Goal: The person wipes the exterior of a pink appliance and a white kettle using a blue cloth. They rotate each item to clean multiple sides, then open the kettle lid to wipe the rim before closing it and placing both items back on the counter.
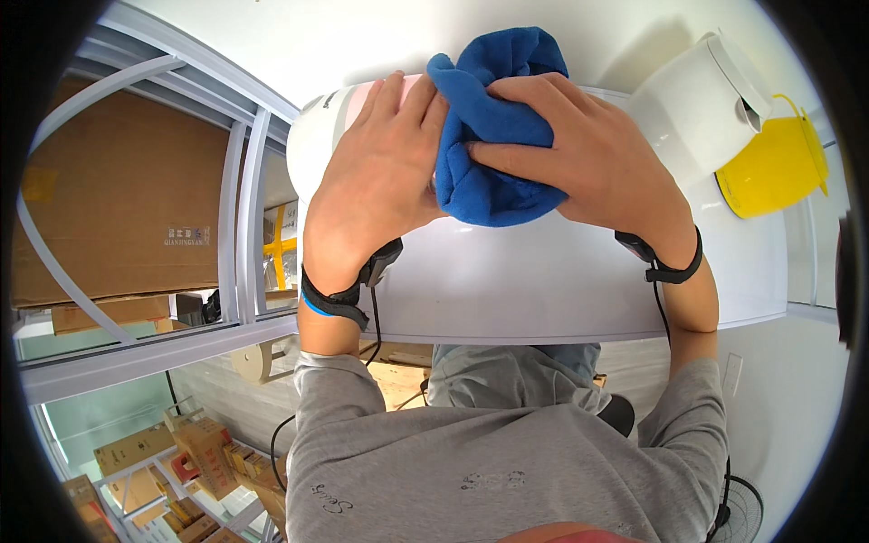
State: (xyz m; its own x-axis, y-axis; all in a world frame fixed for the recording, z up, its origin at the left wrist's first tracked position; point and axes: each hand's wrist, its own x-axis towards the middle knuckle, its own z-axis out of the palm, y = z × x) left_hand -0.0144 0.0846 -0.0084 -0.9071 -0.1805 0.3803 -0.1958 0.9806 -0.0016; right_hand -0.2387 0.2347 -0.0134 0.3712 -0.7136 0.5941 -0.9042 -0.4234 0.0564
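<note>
A bunched blue cloth [493, 118] is gripped in my right hand [602, 136], the thumb pressed into its near side and the fingers over its top. The cloth rests against the right end of a rounded white container [308, 140] with a pink and grey band. Over that container lies my left hand [376, 167], its fingers curving over the far side to hold it. The fingertips sit beside the cloth. Both hands and the cloth cover most of the container, so its exact kind cannot be told.
On the white table [507, 281], a white container [692, 109] with a lid and a yellow one [769, 167] stand at the right, by the wall. A metal-framed shelf [244, 217] with a large cardboard box [127, 199] borders the left. A cord hangs from each wristband.
</note>
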